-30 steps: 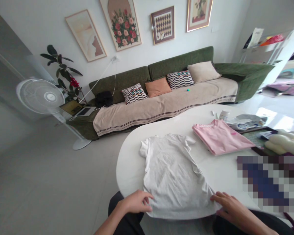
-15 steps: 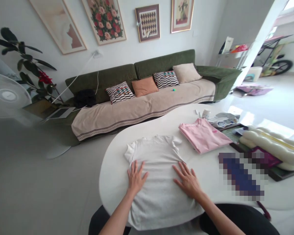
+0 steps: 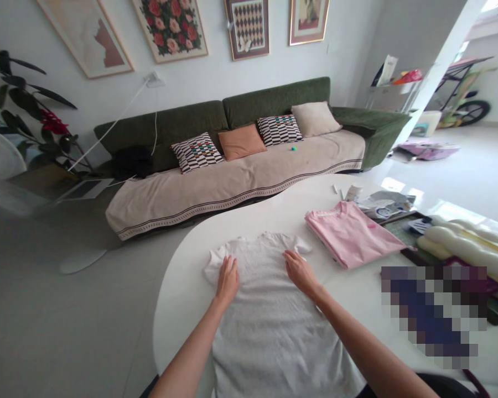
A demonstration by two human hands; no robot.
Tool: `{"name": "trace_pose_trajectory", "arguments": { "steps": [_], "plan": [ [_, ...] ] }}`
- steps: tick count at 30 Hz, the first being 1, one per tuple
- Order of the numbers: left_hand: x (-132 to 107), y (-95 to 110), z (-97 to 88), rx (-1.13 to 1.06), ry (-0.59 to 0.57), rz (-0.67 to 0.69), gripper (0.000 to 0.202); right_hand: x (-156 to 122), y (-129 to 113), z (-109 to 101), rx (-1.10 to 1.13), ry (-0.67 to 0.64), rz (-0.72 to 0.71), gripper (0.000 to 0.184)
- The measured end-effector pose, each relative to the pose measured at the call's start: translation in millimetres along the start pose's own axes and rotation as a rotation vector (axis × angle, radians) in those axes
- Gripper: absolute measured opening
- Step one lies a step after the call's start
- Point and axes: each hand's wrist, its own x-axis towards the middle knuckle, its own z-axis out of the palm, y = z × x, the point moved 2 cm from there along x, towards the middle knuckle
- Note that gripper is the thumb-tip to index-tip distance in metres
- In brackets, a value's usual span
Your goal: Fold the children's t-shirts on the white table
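Note:
A white short-sleeved T-shirt [image 3: 269, 320] lies spread on the white table [image 3: 182, 298], its neck end away from me and its lower part close to me. My left hand [image 3: 227, 281] rests on the shirt's upper left side, just below the sleeve, with the fingers extended. On the upper right side, near the other sleeve, my right hand [image 3: 301, 272] touches the cloth with its fingers slightly bent. No cloth is visibly gripped in either hand. To the right of the shirt lies a folded pink T-shirt [image 3: 354, 235].
A tray [image 3: 410, 255] with a puffy cream-coloured item [image 3: 468, 240] stands at the right, near a blurred-out dark patch. Plastic packaging [image 3: 384, 204] and a small white container [image 3: 353, 193] lie behind the pink shirt. Beyond the table is a green sofa [image 3: 274, 100] with cushions.
Both hands have slid away from me along the white T-shirt, from its middle to near the sleeves. Their spread fingers have drawn closer together. The view has shifted slightly.

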Motion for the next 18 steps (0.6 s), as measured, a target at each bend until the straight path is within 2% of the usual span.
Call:
{"name": "trace_pose_trajectory", "arguments": {
  "steps": [2,5,8,14,18],
  "plan": [
    [6.0,-1.6,8.9,0.083,-0.041,-0.086,0.046,17.4,7.1,12.5,-0.018,-0.017,0.043,0.039],
    [8.2,-2.7,19.5,0.154,-0.058,-0.149,0.051,26.9,22.6,36.7,-0.087,-0.057,0.124,0.065],
    [16.3,-2.8,25.5,0.179,-0.036,-0.178,0.055,33.6,37.1,53.7,-0.167,-0.076,0.159,0.071],
    [51.5,-3.0,34.7,0.164,0.018,-0.221,0.057,67.4,53.9,54.4,-0.187,-0.025,0.133,0.071],
    [61.4,-4.8,39.9,0.161,0.076,-0.218,0.057,82.1,60.7,55.1,-0.202,0.003,0.105,0.070]
  ]
}}
